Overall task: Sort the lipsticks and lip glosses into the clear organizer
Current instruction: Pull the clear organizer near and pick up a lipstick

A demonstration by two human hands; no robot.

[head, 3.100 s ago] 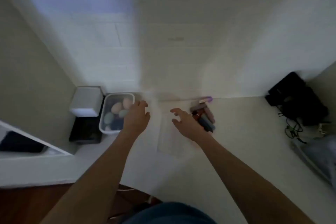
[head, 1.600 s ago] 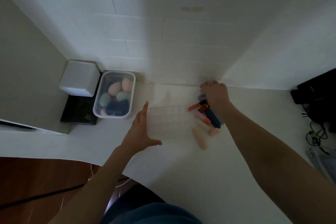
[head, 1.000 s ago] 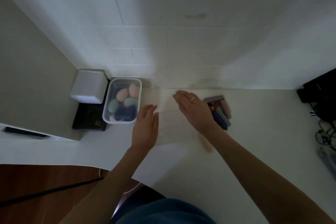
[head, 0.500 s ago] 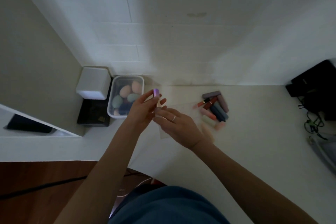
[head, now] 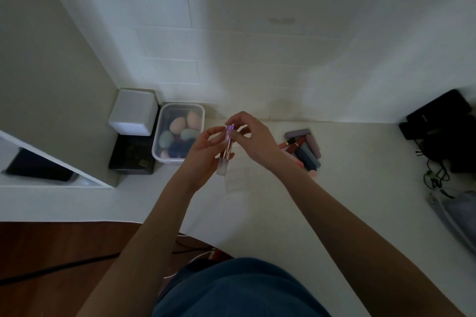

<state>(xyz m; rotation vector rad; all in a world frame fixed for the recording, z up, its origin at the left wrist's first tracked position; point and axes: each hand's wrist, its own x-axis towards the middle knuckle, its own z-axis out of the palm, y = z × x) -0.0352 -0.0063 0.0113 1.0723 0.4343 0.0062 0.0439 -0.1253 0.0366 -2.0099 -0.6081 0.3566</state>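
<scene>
A lip gloss tube [head: 226, 150] with a purple top, a rose-gold band and a frosted base is held upright above the white counter. My left hand [head: 206, 154] grips its lower half. My right hand [head: 253, 140] pinches its purple top with the fingertips. The clear organizer [head: 238, 177] lies flat on the counter under my hands, mostly hidden and hard to make out. A pile of lipsticks and lip glosses [head: 304, 150] in mauve, red, dark blue and pink lies to the right of my right wrist.
A clear tub of makeup sponges [head: 180, 132] stands at the back left beside a white box [head: 134, 112] on a black base. Black items and cables [head: 443, 134] sit at the far right. A tiled wall [head: 257, 46] backs the counter.
Both hands have lifted the purple-topped tube higher and turned it more upright. My right hand has moved from beside the tube up to its top. The view has shifted slightly.
</scene>
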